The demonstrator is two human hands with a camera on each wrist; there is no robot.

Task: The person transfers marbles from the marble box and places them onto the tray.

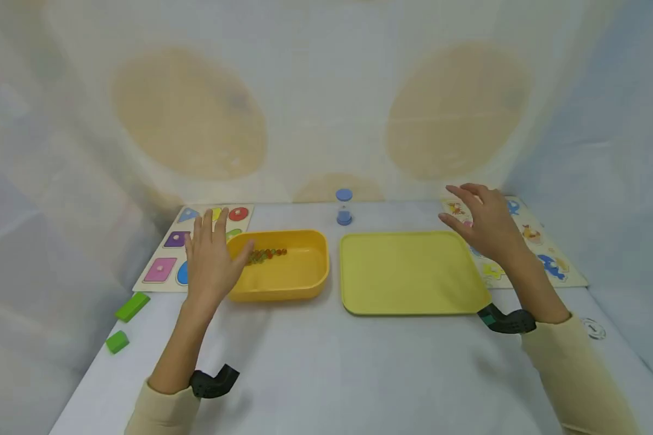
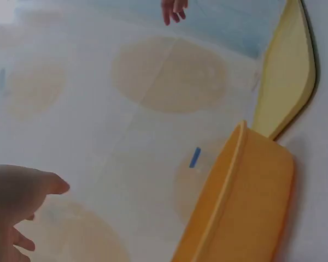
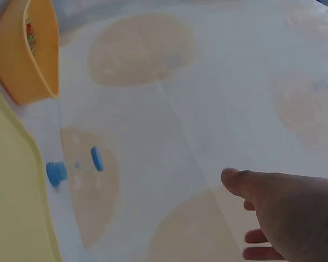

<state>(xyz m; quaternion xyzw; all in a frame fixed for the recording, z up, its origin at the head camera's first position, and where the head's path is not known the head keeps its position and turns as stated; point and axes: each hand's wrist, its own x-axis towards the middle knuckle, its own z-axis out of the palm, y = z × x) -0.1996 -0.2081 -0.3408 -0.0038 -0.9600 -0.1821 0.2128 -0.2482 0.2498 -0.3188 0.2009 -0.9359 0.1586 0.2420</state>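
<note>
My left hand hovers with fingers spread at the left side of the yellow-orange basin, holding nothing. Inside that basin lies a cluster of small red and green beads, partly hidden by my thumb in the head view. My right hand is raised beyond the right back corner of the flat yellow tray, fingers loosely bent and apart, with nothing in it. In the left wrist view the basin's side shows beside my thumb; the right wrist view has my right hand away from everything.
A blue-capped hourglass stands at the back middle. A shapes puzzle board lies at left, partly behind my hand, and an animal puzzle board at right. Two green blocks sit near the left table edge. White sheets form the walls.
</note>
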